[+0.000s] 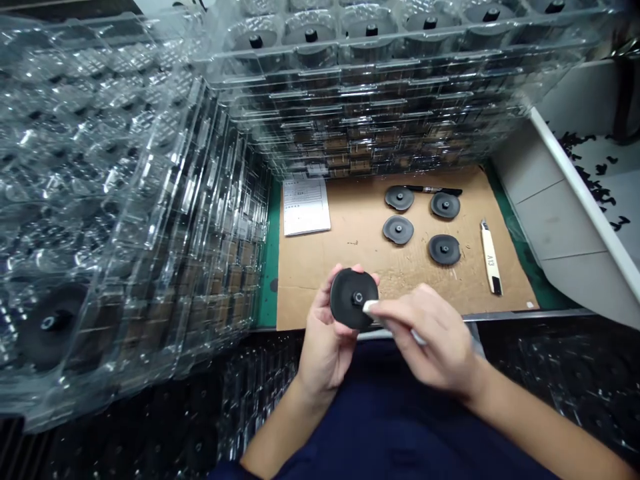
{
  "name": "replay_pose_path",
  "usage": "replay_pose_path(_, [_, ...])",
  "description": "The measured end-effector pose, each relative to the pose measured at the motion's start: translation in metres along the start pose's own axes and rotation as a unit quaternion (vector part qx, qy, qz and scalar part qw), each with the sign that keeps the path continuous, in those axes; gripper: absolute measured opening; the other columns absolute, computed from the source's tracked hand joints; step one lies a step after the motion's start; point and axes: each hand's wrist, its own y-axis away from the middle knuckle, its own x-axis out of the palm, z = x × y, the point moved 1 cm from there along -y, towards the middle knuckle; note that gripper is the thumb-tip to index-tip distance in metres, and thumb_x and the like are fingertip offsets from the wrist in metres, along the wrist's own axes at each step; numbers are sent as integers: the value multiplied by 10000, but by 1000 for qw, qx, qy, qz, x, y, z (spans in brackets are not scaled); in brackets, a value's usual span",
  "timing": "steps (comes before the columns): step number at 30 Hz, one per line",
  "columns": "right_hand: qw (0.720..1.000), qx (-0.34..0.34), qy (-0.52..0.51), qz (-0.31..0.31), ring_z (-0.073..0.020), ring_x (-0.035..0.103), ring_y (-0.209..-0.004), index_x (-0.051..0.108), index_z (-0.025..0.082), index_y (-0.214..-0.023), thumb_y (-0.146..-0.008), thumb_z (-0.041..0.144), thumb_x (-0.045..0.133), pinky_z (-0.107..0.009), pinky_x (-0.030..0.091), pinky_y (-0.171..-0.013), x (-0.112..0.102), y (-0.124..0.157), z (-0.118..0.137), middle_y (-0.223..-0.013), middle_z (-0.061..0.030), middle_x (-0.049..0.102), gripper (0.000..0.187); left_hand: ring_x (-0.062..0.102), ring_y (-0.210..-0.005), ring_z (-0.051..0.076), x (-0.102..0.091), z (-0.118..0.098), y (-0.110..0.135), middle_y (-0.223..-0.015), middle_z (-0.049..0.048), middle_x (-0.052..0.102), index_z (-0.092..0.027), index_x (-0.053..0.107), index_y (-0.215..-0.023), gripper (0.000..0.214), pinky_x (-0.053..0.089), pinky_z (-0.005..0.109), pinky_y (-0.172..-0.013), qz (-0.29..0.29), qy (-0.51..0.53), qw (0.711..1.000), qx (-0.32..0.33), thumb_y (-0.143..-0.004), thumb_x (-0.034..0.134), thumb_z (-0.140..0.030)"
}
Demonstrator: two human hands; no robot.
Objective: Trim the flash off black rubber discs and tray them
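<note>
Left hand [325, 340] holds black disc [353, 299] (right hand [425, 340] at its rim).

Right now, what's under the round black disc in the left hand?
The bare left hand cups the round black disc from below, above a brown cardboard sheet. Its underside is covered, so cannot be seen.

The left hand [325, 343] holds a black rubber disc [345, 300] — the right hand [425, 340] presses a white piece [371, 307] against its rim.

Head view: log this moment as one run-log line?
left hand: holds black disc | right hand: white item against disc | nearby: four black discs, utility knife
</note>
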Motion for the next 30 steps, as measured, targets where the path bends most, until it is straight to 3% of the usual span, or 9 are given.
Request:
replay_pose_path(4, [979, 174, -58, -86, -159, 599, -904, 592, 236, -1116, -891, 153, 513, -291, 462, -764, 2, 8, -28, -1048, -33, 651, 252, 599, -1118, 194, -6, 5, -1, -1228, -34, 617, -334, 600, -1162, 496, 512, 254, -919, -17, 65, 998, -17, -684, 727, -381])
replay_pose_path(7, [956, 265, -81, -92, -160, 605, -936, 561, 246, -1133, -940, 253, 436, -274, 487, -762, 16, 8, -48, -1086, -29, 641, 230, 590, -1133, 223, -6, 5, 2, -1252, -27, 602, -326, 599, -1174, 524, 492, 295, -963, -17, 78, 996, -32, -671, 736, -380])
replay_pose_path(11, [963, 263, -53, -1, -178, 603, -791, 635, 216, -1048, -900, 258, 472, -307, 486, -717, 42, 9, -73, -937, -40, 674, 224, 597, -1120, 236, -9, 3, 5, -1236, -23, 612, -326, 606, -1165, 532, 483, 334, -980, -27, 98, 994, -43, -656, 746, -390])
replay_pose_path(14, [967, 251, 0, 31, -239, 549, -892, 687, 215, -996, -824, 218, 534, -407, 431, -837, 53, 15, -85, -938, -75, 644, 230, 587, -1133, 251, -13, 3, 6, -1261, -4, 597, -315, 592, -1184, 559, 473, 357, -990, -34, 104, 992, -60, -654, 746, -401])
replay_pose_path(17, [968, 245, 40, 29, -278, 489, -1031, 664, 207, -1075, -828, 211, 505, -467, 378, -914, 52, 22, -87, -1067, -110, 591, 294, 576, -1148, 257, -16, 4, 6, -1291, 9, 575, -317, 571, -1206, 581, 451, 375, -1009, -36, 99, 992, -71, -659, 742, -411])
replay_pose_path(24, [973, 222, 20, 62, -213, 567, -983, 633, 210, -1063, -891, 215, 466, -394, 453, -859, 34, 31, -76, -1036, -67, 644, 240, 593, -1119, 282, -16, 8, 6, -1306, 43, 555, -335, 510, -1266, 538, 436, 469, -996, 17, 52, 996, -74, -781, 555, -563])
replay_pose_path(27, [975, 216, 16, 58, -213, 580, -966, 640, 212, -1042, -895, 211, 467, -399, 456, -854, 31, 35, -71, -1007, -63, 658, 227, 600, -1100, 290, -20, 6, 9, -1324, 72, 534, -380, 439, -1324, 518, 429, 518, -972, 70, -110, 991, 34, -833, 511, -529])
replay_pose_path(28, [975, 215, 14, 55, -212, 582, -959, 642, 214, -1044, -896, 208, 467, -401, 456, -854, 30, 36, -69, -998, -62, 660, 230, 583, -1117, 292, -22, 4, 9, -1331, 71, 523, -402, 408, -1341, 542, 416, 522, -979, 100, -199, 969, 103, -827, 569, -460])
replay_pose_path(30, [975, 215, 10, 48, -210, 581, -952, 644, 216, -1048, -895, 198, 467, -402, 455, -855, 27, 37, -64, -988, -61, 658, 234, 537, -1160, 290, -24, 0, 10, -1329, 65, 508, -446, 283, -1389, 789, 386, 523, -995, 158, -375, 884, 229, -748, 702, -256])
